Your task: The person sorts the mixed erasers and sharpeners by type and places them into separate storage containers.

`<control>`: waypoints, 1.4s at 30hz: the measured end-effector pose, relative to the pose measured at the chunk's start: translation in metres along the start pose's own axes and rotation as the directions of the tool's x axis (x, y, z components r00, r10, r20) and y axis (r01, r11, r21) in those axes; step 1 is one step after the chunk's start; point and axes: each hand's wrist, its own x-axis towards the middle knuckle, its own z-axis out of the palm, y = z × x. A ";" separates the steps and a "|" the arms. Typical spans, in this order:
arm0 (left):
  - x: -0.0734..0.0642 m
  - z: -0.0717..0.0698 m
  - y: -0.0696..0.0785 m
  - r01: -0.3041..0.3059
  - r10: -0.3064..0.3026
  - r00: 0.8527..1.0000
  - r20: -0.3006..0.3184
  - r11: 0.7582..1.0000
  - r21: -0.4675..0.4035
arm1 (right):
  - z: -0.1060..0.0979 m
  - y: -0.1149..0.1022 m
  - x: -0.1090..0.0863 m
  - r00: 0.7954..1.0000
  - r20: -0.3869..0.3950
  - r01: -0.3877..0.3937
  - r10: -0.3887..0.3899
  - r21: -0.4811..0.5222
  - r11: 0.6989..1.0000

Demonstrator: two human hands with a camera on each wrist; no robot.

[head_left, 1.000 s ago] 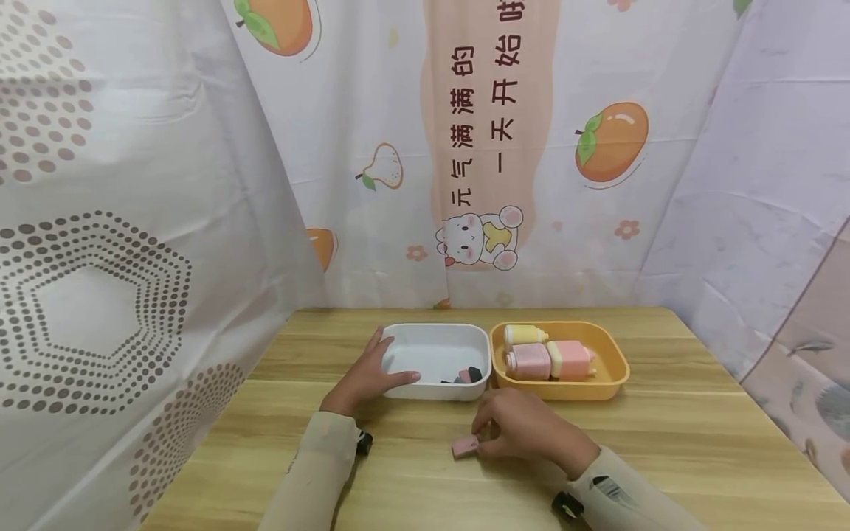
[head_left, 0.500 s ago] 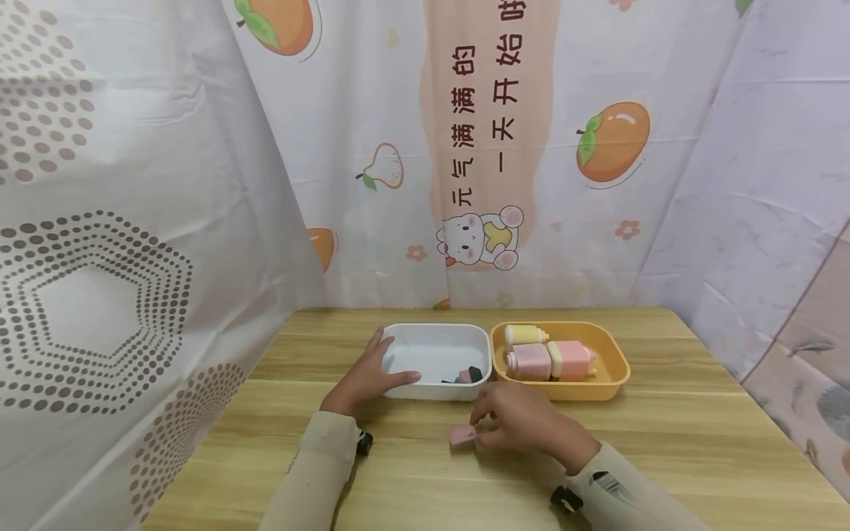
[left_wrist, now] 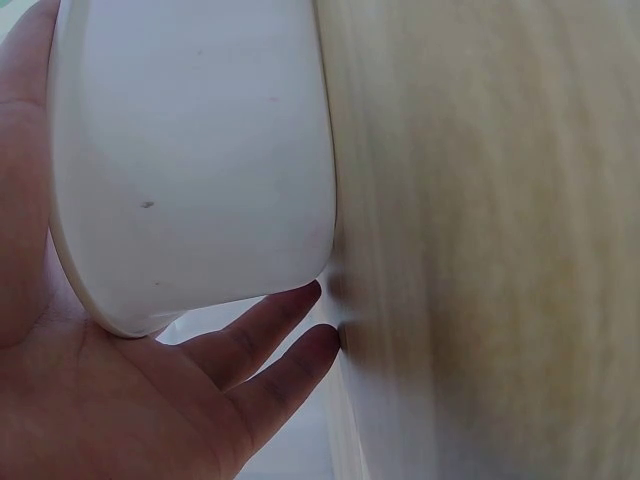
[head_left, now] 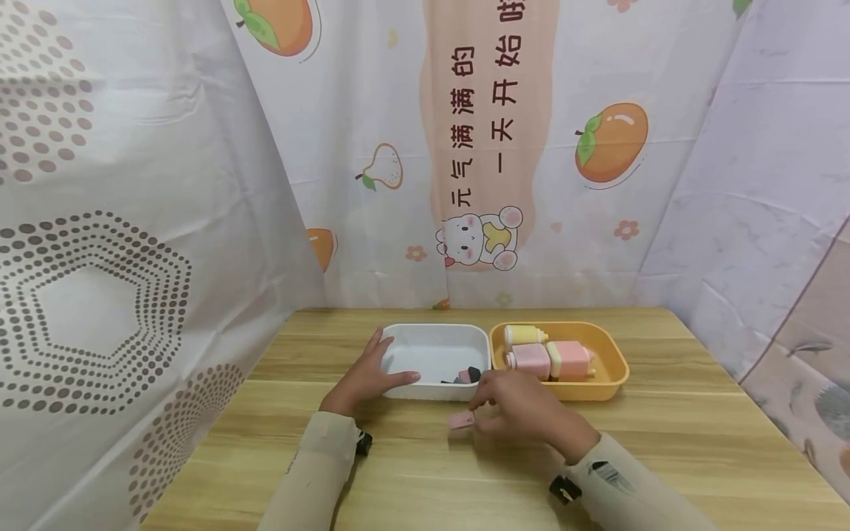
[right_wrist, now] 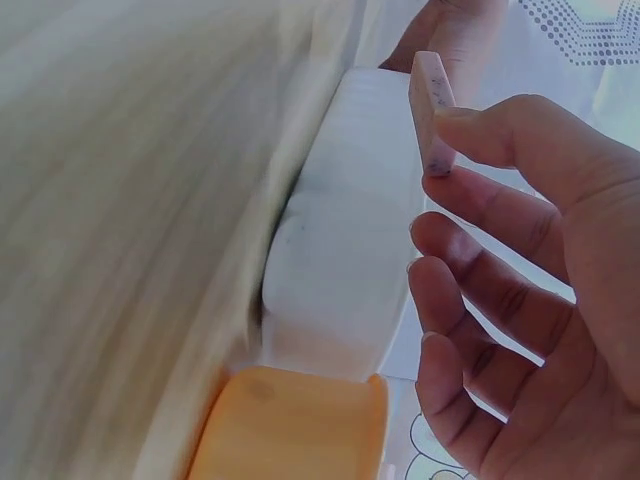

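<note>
My right hand (head_left: 521, 413) pinches a small pink eraser (head_left: 461, 420) between thumb and index finger, raised over the table in front of a white bin (head_left: 425, 393). In the right wrist view the eraser (right_wrist: 424, 115) shows dark smudges on its narrow face; the other fingers (right_wrist: 470, 290) are bent and hold nothing. My left hand (head_left: 365, 377) grips the left end of the white bin, thumb along the front rim, fingers round the far side. The left wrist view shows this hand (left_wrist: 110, 400) against the bin's outer wall (left_wrist: 200, 170), two fingertips low by the table.
A few small pink, grey and black items (head_left: 468, 375) lie in the white bin's front right corner. An orange bin (head_left: 571, 391) stands right beside it, with a yellow bottle (head_left: 523, 335) and pink bottles (head_left: 571, 360) inside. A printed curtain (head_left: 372, 243) hangs behind the table.
My right hand has lifted the pink eraser and moved it away from me, toward the white bin. The left hand has stayed on the bin.
</note>
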 end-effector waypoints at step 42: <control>0.002 0.002 -0.007 -0.046 0.046 0.999 -0.006 0.999 -0.008 | -0.025 0.012 0.040 0.991 -0.086 -0.105 0.101 -0.044 0.993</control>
